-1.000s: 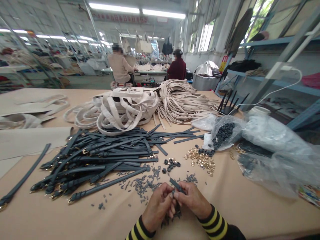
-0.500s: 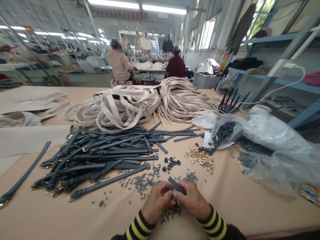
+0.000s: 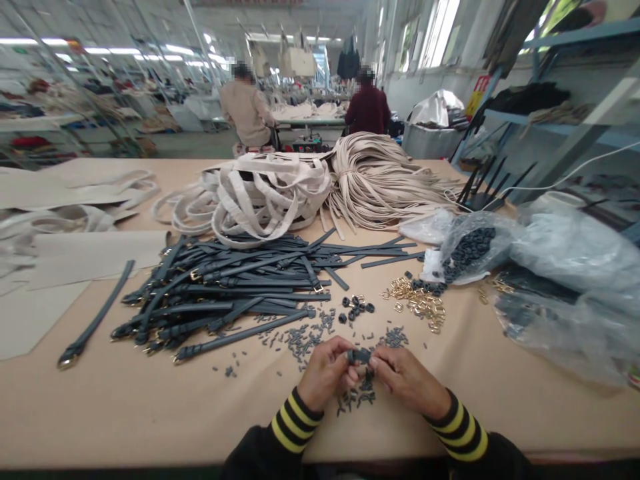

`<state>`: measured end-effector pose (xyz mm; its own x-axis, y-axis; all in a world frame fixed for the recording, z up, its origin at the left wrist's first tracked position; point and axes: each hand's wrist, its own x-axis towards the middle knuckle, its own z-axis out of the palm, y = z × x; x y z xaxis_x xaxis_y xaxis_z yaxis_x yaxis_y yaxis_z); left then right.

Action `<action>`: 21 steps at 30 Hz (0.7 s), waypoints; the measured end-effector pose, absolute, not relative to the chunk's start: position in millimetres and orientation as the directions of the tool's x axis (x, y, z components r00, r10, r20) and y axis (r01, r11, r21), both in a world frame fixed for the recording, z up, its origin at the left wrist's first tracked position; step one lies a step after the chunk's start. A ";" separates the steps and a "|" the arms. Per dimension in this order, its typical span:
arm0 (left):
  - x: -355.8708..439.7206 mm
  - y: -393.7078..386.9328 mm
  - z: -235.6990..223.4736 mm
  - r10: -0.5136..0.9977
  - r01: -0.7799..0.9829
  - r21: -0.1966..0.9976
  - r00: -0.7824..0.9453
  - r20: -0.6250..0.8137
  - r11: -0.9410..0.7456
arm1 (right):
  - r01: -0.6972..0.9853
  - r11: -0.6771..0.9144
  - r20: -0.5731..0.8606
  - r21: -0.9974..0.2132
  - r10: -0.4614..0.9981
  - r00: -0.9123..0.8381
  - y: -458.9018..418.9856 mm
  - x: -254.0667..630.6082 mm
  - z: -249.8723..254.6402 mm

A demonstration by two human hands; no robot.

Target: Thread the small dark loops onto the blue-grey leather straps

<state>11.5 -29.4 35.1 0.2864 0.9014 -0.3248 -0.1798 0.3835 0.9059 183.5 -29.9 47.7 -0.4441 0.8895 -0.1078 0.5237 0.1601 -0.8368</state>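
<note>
A short dark grey strap spans the gap between my two hands, just above the table. My left hand pinches its left end, where a dark band like a strap loop goes around it. The fingertips of my right hand are closed on the other end. Small dark strips lie below the hands, with more scattered pieces just beyond. Several dark loops and a heap of gold buckles sit farther up the table.
Dark buckled straps are piled at left, with one single strap apart. Behind are cream webbing and a tied strap bundle. Plastic bags cover the right side. Two people sit at a far table.
The strap has turned from slanting to nearly level, and my hands have moved slightly apart. The dark band at its left end now shows. The camera view has shifted.
</note>
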 end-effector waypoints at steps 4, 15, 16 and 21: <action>14.0 -32.5 33.0 0.896 -0.080 0.926 0.295 -0.332 0.370 | 0.584 0.239 -0.106 -0.775 0.864 -0.493 -29.5 183.5 48.4; 20.0 -43.3 31.6 0.991 0.182 0.983 0.123 -0.057 0.034 | 0.519 0.230 -0.036 -0.823 0.891 -0.452 -29.8 176.4 50.4; 19.1 -41.5 30.1 0.977 0.109 0.988 0.170 -0.128 0.110 | 0.518 0.245 -0.031 -0.819 0.884 -0.466 -30.5 176.4 49.0; 18.3 -37.0 27.1 0.916 -0.158 0.920 0.252 -0.312 0.357 | 0.539 0.244 -0.048 -0.806 0.881 -0.471 -33.5 174.4 41.1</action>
